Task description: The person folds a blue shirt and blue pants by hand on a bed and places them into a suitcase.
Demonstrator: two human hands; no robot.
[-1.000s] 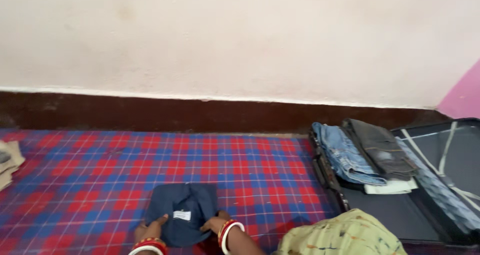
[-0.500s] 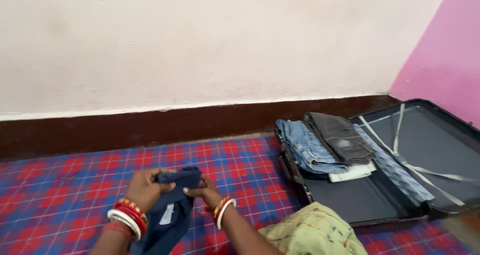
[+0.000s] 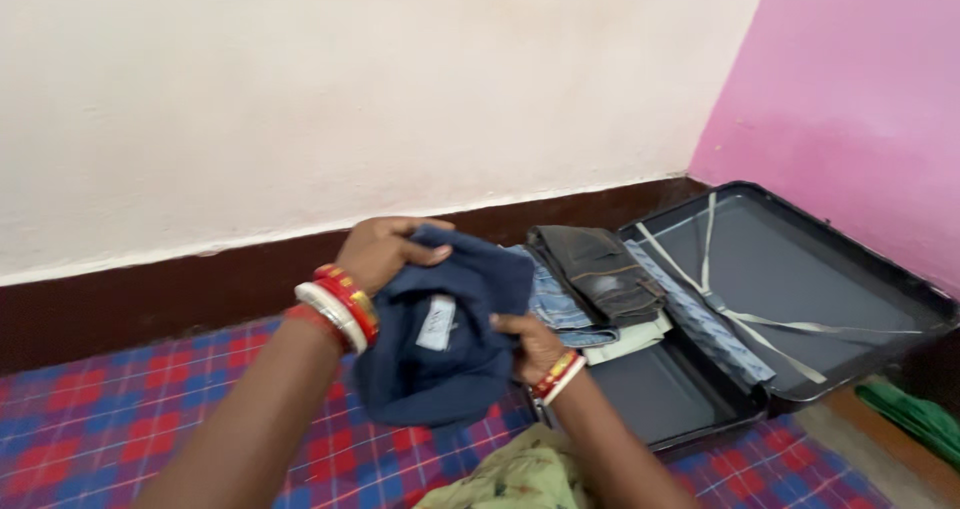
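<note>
Gripping folded navy garment (image 3: 440, 354) two-handed: left hand (image 3: 385, 252) curled over top edge, wrist bent down; right hand (image 3: 528, 341) pinching lower right side. Held mid-air above checked bedsheet (image 3: 120, 419), just left of open black suitcase (image 3: 800, 279) with folded jeans (image 3: 565, 304).

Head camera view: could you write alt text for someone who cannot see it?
Two hands, the left hand and right hand, hold up a folded dark blue garment above a red and blue checked cloth. To the right, an open black suitcase holds folded jeans and a dark garment.
</note>
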